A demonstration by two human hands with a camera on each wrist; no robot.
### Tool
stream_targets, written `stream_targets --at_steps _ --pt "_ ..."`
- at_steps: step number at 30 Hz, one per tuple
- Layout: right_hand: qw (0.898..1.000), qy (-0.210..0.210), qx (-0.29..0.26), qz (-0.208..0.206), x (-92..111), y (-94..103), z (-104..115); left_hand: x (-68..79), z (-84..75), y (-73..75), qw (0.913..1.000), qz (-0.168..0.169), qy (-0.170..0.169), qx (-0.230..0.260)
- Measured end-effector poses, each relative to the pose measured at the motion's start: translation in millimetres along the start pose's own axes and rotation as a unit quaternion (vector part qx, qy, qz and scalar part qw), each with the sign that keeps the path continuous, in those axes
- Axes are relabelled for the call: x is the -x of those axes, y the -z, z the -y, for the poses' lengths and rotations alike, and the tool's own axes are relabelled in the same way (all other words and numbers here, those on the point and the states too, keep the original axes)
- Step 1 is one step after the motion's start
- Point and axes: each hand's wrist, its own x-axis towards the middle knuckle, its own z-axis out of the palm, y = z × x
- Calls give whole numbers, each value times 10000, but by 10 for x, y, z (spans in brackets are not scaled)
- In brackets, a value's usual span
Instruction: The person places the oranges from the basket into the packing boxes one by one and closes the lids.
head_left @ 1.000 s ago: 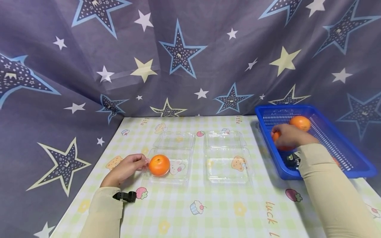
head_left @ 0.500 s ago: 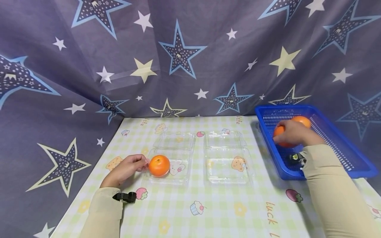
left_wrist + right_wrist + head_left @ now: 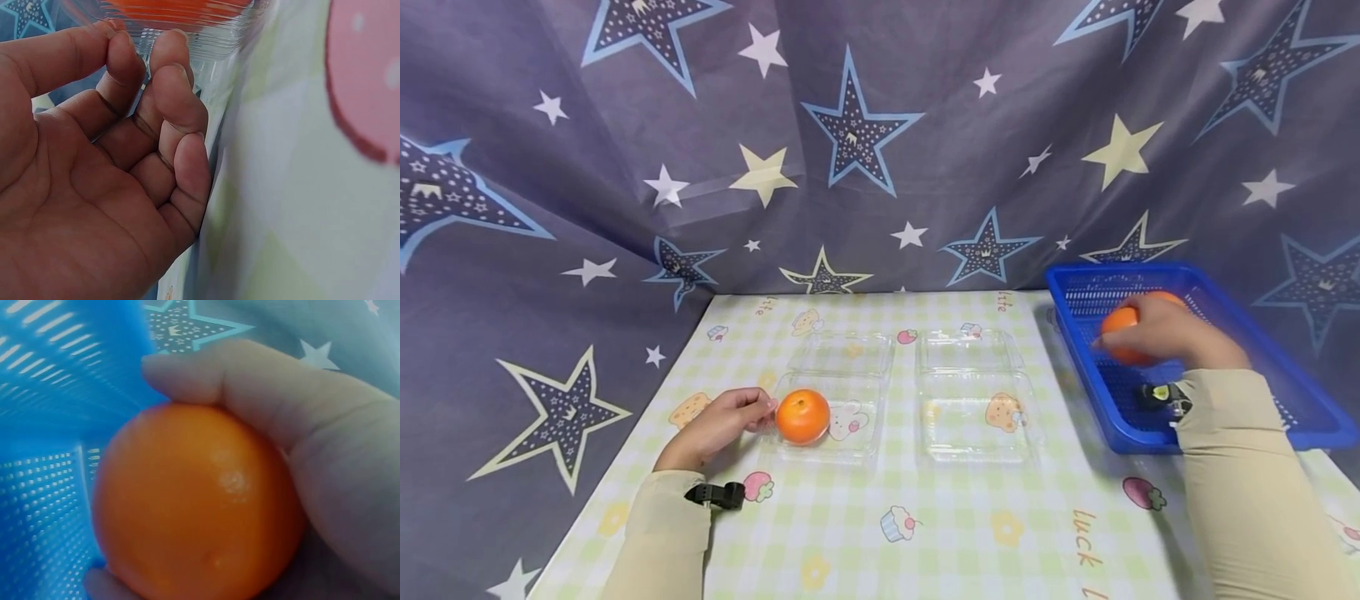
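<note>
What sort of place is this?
Probably a makeshift indoor workspace, though home or studio I can't tell: star-patterned fabric hangs behind a cartoon-print checked tablecloth, and a perforated blue plastic basket sits at the right.

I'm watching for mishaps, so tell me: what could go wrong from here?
If lifted, the smooth orange fruit gripped by the right hand could slip or bump the wall of the blue perforated plastic basket.

A tug by the left hand on the clear plastic container it pinches might roll the round orange fruit lying inside.
</note>
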Motion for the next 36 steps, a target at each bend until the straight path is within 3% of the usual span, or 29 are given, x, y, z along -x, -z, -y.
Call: stream_targets --at_steps 12,17,28,36 --pt "9986 -177 -239 -444 158 14 21 -9 7 -9 9999 56 -16 99" --pt "9960 -258 -276 -806 214 27 43 -21 30 -3 10000 30 23 88" --pt "9791 -311 -487 -1949 360 3 204 -7 27 -5 10000 -2 38 83" --pt "9704 -495 -769 -2236 488 9 320 7 -16 -9 10000 0 -79 27"
